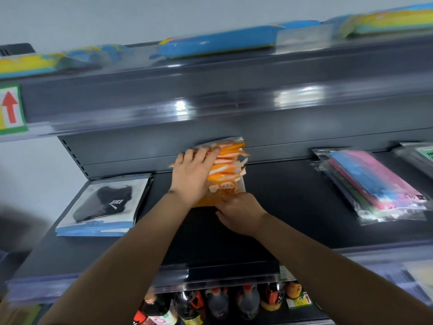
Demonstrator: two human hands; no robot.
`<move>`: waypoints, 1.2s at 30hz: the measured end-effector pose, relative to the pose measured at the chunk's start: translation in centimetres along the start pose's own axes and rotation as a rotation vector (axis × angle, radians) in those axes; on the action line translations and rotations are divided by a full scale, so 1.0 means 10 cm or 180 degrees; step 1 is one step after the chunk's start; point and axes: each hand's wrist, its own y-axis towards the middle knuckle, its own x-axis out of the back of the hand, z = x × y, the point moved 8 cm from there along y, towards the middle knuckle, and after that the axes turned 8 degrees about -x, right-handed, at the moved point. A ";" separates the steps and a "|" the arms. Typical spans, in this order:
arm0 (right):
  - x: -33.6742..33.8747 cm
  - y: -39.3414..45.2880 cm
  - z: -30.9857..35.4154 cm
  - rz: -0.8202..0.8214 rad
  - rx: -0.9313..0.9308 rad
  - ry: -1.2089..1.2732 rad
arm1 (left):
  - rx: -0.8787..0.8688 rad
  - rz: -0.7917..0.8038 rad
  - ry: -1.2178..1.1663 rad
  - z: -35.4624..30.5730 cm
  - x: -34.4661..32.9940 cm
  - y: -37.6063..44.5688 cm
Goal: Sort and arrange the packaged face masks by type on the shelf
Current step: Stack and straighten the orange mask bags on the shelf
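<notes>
Gripping one orange mask stack [228, 167], left hand [191, 175], right hand [236, 213]

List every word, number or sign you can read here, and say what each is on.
"UKE": on the black mask pack.
"10": on the pink and blue pack.
Red up arrow, no words: sign on the upper shelf edge.
Orange packs, bottle labels: too blurred.
</notes>
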 end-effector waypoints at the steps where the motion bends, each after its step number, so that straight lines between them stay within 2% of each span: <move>1: -0.20 0.01 -0.07 0.0675 -0.0331 -0.0040 | 0.0022 0.0003 -0.0013 0.02 0.02 0.03; 3: -0.52 -0.07 -0.16 0.1816 -0.0834 0.0038 | 0.0037 -0.0043 0.0036 0.04 0.08 0.08; 5: -0.64 -0.12 -0.19 0.2117 -0.0983 0.0097 | -0.0033 -0.0032 0.0094 0.01 0.09 0.08; 9: -0.65 -0.18 -0.24 0.2193 -0.0959 0.0123 | -0.0026 0.0018 0.0228 -0.03 0.00 0.03; 14: -0.49 -0.33 -0.17 0.2113 -0.0903 0.0282 | -0.0048 -0.0502 0.0494 -0.15 -0.09 -0.08; 18: -0.43 -0.49 -0.18 0.2112 -0.0865 0.0343 | -0.0046 -0.0680 0.0471 -0.32 -0.17 -0.17; 20: -0.35 -0.53 -0.21 0.1775 -0.0856 0.0554 | -0.0051 -0.0623 0.0472 -0.38 -0.27 -0.23; 23: 0.12 -0.50 -0.27 0.0414 -0.0730 0.0852 | -0.0113 -0.0541 0.0466 -0.45 -0.44 -0.34; 25: 0.41 -0.49 -0.43 -0.0445 -0.0854 0.0955 | -0.0121 -0.0600 0.0369 -0.49 -0.45 -0.37; 26: 0.48 -0.43 -0.52 -0.0676 -0.0998 0.1004 | -0.0123 -0.0679 0.0305 -0.49 -0.43 -0.38; 28: 0.50 -0.28 -0.82 -0.0819 -0.1584 0.1361 | -0.0044 -0.0794 0.0046 -0.43 -0.31 -0.39; 30: 0.27 -0.15 -1.12 -0.0407 -0.2287 0.2070 | 0.0209 -0.0965 -0.0527 -0.28 -0.14 -0.41; 33: -0.13 -0.11 -1.30 0.0308 -0.3260 0.3502 | 0.1087 -0.1008 -0.1785 0.13 -0.03 -0.42; 36: -0.31 -0.09 -1.26 0.0508 -0.3747 0.4813 | 0.2086 -0.0878 -0.2922 0.61 -0.32 -0.44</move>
